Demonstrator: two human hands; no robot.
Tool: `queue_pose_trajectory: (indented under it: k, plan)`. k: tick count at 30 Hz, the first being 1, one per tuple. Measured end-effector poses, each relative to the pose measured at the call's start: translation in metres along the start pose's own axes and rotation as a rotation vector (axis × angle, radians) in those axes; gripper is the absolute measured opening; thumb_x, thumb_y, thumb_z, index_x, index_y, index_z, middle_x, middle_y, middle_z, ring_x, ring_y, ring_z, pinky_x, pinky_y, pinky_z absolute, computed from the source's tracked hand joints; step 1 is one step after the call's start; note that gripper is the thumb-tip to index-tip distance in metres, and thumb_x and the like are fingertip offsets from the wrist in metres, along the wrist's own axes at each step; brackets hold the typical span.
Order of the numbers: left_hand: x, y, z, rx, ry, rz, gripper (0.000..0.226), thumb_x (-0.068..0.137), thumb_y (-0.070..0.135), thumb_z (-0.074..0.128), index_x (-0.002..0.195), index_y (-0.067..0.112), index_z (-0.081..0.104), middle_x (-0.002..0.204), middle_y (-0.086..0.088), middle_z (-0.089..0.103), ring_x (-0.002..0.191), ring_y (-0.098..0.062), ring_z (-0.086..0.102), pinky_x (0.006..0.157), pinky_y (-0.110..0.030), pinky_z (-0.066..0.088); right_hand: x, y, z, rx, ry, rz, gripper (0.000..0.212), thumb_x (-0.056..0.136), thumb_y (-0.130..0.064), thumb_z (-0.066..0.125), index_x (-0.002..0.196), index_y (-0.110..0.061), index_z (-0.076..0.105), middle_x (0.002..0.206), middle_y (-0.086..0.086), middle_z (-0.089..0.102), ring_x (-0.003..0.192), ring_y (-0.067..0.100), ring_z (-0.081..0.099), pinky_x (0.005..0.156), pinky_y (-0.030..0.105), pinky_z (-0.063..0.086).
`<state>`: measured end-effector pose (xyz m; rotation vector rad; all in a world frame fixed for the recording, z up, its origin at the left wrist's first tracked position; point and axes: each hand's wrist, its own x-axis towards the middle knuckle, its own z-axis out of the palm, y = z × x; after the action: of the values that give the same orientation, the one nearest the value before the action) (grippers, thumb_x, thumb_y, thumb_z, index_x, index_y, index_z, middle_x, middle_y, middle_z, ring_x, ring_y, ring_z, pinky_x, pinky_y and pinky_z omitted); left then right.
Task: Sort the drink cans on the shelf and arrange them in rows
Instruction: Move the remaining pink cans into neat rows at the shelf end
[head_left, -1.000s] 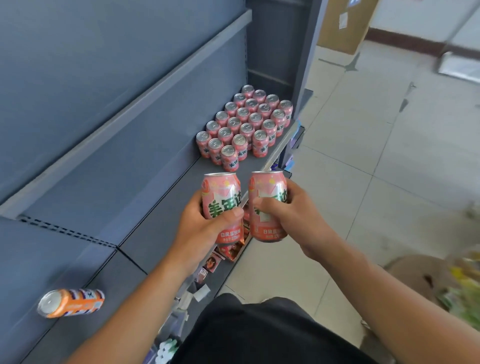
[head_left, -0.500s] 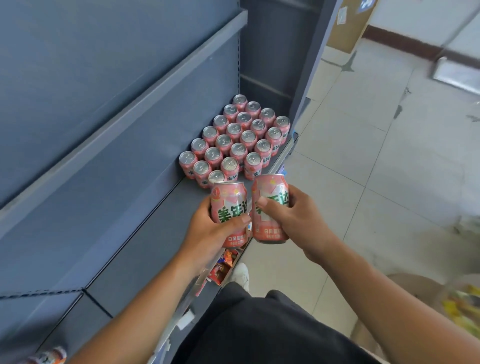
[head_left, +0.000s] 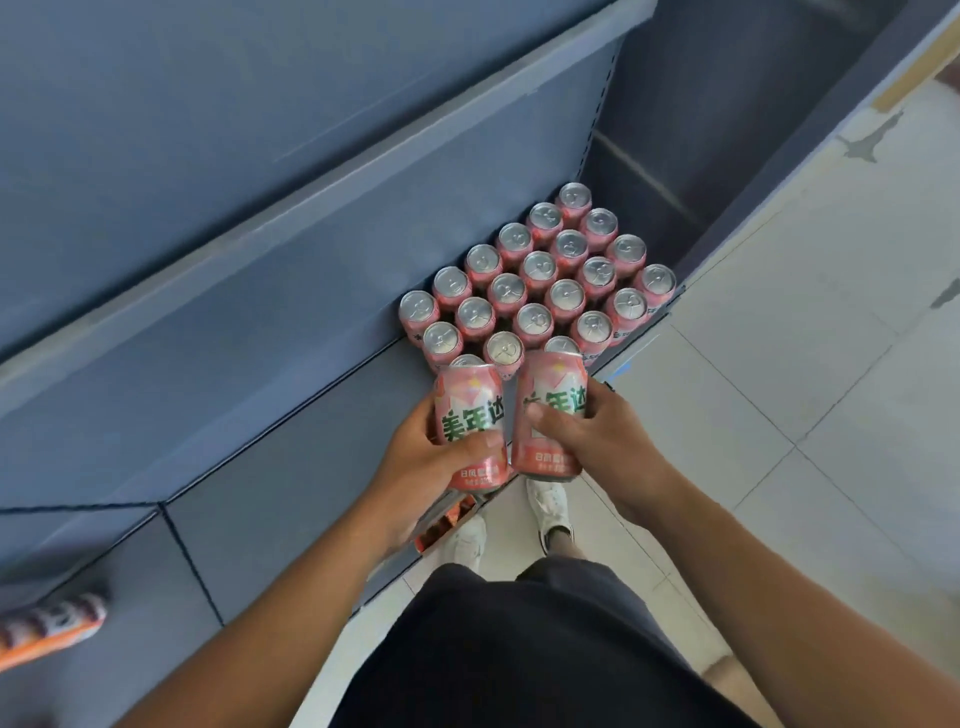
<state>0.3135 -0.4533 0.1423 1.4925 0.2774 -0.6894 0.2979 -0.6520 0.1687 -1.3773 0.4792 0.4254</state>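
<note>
Left hand (head_left: 431, 457): fingers wrap one upright pink aluminium can (head_left: 470, 410), ready to extend a row.
Right hand (head_left: 597, 441): grasps a second pink can (head_left: 550, 400), held near the standing rows of cans (head_left: 540, 280).

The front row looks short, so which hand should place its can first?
Probably right: the right hand holds the right can just short of the front row; the left hand holds the left can before fuller inner rows.
</note>
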Motion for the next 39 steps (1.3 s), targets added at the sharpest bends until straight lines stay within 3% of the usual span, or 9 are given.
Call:
queue_pose_trajectory:
  k: [4,10,14,20,25,29,34,39]
  plan:
    - [0.014,-0.005,0.015,-0.027,0.160,-0.026,0.044,0.080,0.012,0.081,0.115,0.031,0.061,0.103,0.005,0.074,0.097,-0.016,0.072,0.075,-0.028,0.059,0.035,-0.006,-0.020,-0.146,-0.122,0.055,0.037,0.084,-0.012,0.077,0.117,-0.015,0.060,0.098,-0.002,0.076,0.089,0.016,0.074,0.067,0.022,0.057]
    - [0.039,-0.018,0.036,-0.065,0.356,-0.049,0.065,0.073,0.010,0.086,0.122,0.035,0.052,0.112,0.010,0.069,0.099,-0.007,0.068,0.071,-0.023,0.058,0.085,-0.003,-0.046,-0.405,-0.182,0.060,0.049,0.075,-0.015,0.084,0.114,-0.027,0.057,0.095,-0.009,0.072,0.083,-0.001,0.068,0.060,0.010,0.051]
    - [0.055,-0.040,0.042,-0.085,0.408,-0.067,0.078,0.068,0.006,0.088,0.131,0.030,0.048,0.117,0.009,0.066,0.106,-0.008,0.065,0.084,-0.026,0.057,0.111,0.011,-0.052,-0.506,-0.190,0.031,0.062,0.070,-0.012,0.085,0.120,-0.029,0.051,0.097,-0.014,0.066,0.078,-0.012,0.062,0.062,0.009,0.048]
    - [0.077,-0.079,0.046,-0.006,0.451,-0.032,0.078,0.066,0.009,0.090,0.128,0.033,0.048,0.117,0.012,0.062,0.111,-0.011,0.062,0.092,-0.031,0.055,0.143,0.037,-0.053,-0.710,-0.243,-0.093,0.066,0.057,-0.020,0.087,0.109,-0.039,0.052,0.108,-0.007,0.060,0.096,0.009,0.062,0.083,0.034,0.058]
    - [0.094,-0.099,0.051,0.190,0.451,0.089,0.059,0.068,0.016,0.089,0.113,0.028,0.054,0.105,0.012,0.063,0.099,-0.005,0.060,0.082,-0.013,0.047,0.162,0.054,-0.061,-0.858,-0.286,-0.245,0.066,0.064,-0.012,0.083,0.119,-0.030,0.050,0.117,-0.007,0.048,0.106,0.010,0.053,0.088,0.027,0.051]
    - [0.107,-0.114,0.053,0.268,0.468,0.129,0.059,0.070,0.019,0.087,0.117,0.029,0.053,0.108,0.015,0.063,0.103,-0.003,0.060,0.085,-0.010,0.046,0.174,0.065,-0.069,-1.089,-0.344,-0.321,0.068,0.071,-0.017,0.077,0.132,-0.027,0.049,0.128,-0.010,0.052,0.115,0.010,0.051,0.093,0.036,0.052]
    - [0.128,-0.134,0.050,0.284,0.550,0.130,0.064,0.070,0.018,0.087,0.122,0.025,0.052,0.116,0.008,0.062,0.109,-0.010,0.060,0.089,-0.019,0.051,0.181,0.079,-0.067,-1.525,-0.166,-0.685,0.069,0.067,-0.032,0.079,0.130,-0.020,0.055,0.127,0.002,0.052,0.118,0.027,0.039,0.104,0.046,0.035]
    - [0.141,-0.147,0.055,0.284,0.599,0.100,0.068,0.068,0.016,0.087,0.126,0.020,0.052,0.121,0.002,0.056,0.112,-0.006,0.054,0.092,-0.014,0.046,0.196,0.091,-0.067,-1.656,-0.072,-0.768,0.068,0.063,-0.039,0.081,0.124,-0.022,0.057,0.125,0.008,0.048,0.115,0.028,0.035,0.101,0.045,0.030]
